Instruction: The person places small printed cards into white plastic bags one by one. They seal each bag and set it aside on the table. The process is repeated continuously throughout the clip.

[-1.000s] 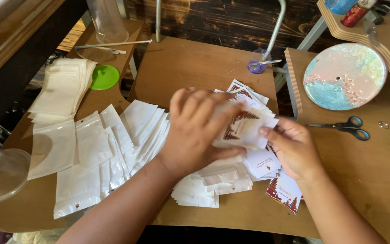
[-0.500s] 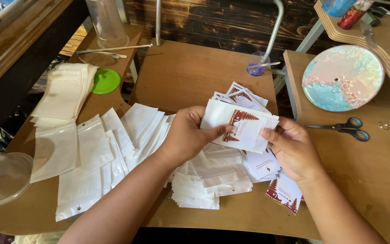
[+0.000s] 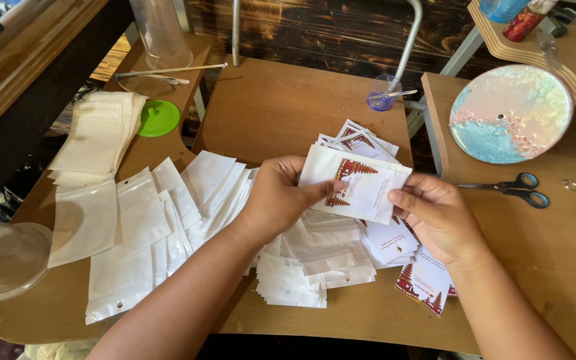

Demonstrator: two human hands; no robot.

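Both hands, left hand (image 3: 278, 200) and right hand (image 3: 438, 217), grip one white pouch (image 3: 358, 190) by its ends, its long side running left to right above the worktop (image 3: 281, 110).

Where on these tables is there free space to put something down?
Bare wood lies beyond the hands, between the green lid and the purple cup, and right of the scissors under the round disc. The white pouches and cards crowd the near middle.
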